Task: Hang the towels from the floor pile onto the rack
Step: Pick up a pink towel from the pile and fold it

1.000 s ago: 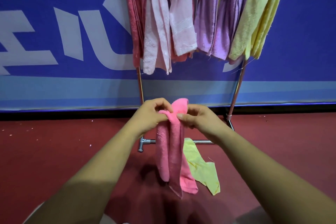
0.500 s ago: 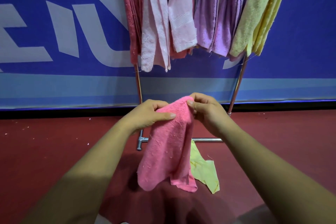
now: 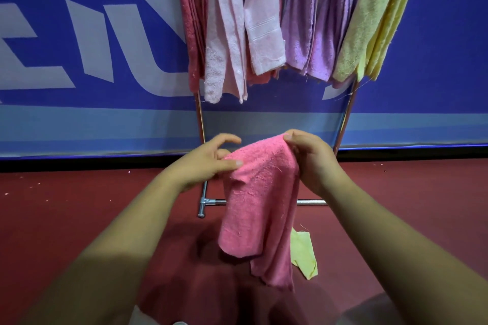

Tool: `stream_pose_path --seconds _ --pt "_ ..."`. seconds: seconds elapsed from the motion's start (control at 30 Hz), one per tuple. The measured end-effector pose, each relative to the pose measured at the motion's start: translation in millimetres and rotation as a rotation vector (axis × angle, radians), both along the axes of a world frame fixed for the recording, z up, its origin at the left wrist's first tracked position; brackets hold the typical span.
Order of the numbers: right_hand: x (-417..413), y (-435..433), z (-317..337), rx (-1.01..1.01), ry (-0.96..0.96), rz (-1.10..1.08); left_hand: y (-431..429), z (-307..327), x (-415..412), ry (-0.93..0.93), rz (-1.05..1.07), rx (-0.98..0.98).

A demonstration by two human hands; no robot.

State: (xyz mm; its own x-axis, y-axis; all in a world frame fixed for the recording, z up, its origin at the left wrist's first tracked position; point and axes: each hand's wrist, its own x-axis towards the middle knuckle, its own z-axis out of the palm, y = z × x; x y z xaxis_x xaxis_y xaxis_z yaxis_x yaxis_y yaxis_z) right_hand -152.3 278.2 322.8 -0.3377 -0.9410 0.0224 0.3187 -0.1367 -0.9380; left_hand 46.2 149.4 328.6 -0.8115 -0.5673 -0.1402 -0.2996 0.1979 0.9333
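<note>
on the floor [image 3: 79, 219], a yellow towel [image 3: 306, 253] lies mostly behind the pink towel [image 3: 261, 192].

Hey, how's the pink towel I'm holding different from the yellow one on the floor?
The pink towel hangs in the air, held by the left hand and right hand; the yellow towel lies on the floor. The pink one shows almost whole; the yellow one is partly hidden behind it. Neither is on the rack yet.
</note>
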Motion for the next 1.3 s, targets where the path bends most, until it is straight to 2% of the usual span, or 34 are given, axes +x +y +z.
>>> stream_pose_path --seconds 0.07,0.1,0.17,0.27,0.33,0.43,0.53,0.63,0.73,0.9,0.97,1.1,1.17,1.2,1.3 --pt "1.9 0.9 -0.8 0.009 -0.012 -0.015 -7.8 -6.2 8.1 -0.244 -0.033 -0.332" --pt "1.4 0.3 -1.1 0.014 -0.029 -0.04 -10.5 -9.2 11.1 -0.27 -0.007 -0.356" --pt "-4.2 -1.3 -2.3 0.053 0.003 -0.111 -8.4 -11.6 11.6 -0.065 0.088 -0.122" --pt "-16.5 -0.2 -7.4 0.217 0.35 -0.147 0.4 -6.4 2.2 0.302 0.189 0.292" --pt "-16.5 2.6 -11.7 0.295 0.571 -0.021 8.6 -5.3 -6.1 0.357 0.185 0.298" --pt "-5.4 3.2 -15.2 0.287 0.463 0.251 18.2 -5.9 -11.5 0.238 0.089 0.04" --pt "6.0 -1.3 -15.4 0.207 0.351 0.283 18.1 -7.5 -12.8 0.124 0.006 -0.146" --pt "9.3 -4.4 -13.2 0.162 0.469 0.109 15.2 -6.4 -10.6 0.045 0.034 -0.243" --pt "3.7 -5.8 -12.4 0.104 0.432 -0.026 11.8 -5.3 -5.4 -0.065 0.01 -0.328" --pt "-9.1 -7.3 -11.4 0.096 0.347 -0.289 -6.7 -17.5 7.1 -0.454 -0.036 -0.616" --pt "-16.5 -7.7 -13.8 0.118 0.356 -0.367 -14.5 -22.4 12.6 -0.557 0.015 -0.635" --pt "-25.2 -8.9 -16.8 0.144 0.387 -0.47 -29.0 -26.1 22.0 -0.648 0.099 -0.652" --pt "-26.5 -9.9 -16.4 0.15 0.407 -0.495 -32.0 -27.0 24.1 -0.588 0.102 -0.602" --pt "-27.3 -10.5 -16.6 0.153 0.427 -0.508 -30.9 -26.4 23.6 -0.502 0.115 -0.513" --pt "-31.1 -12.5 -18.8 0.162 0.53 -0.543 -18.3 -15.6 18.0 -0.138 0.208 -0.108"
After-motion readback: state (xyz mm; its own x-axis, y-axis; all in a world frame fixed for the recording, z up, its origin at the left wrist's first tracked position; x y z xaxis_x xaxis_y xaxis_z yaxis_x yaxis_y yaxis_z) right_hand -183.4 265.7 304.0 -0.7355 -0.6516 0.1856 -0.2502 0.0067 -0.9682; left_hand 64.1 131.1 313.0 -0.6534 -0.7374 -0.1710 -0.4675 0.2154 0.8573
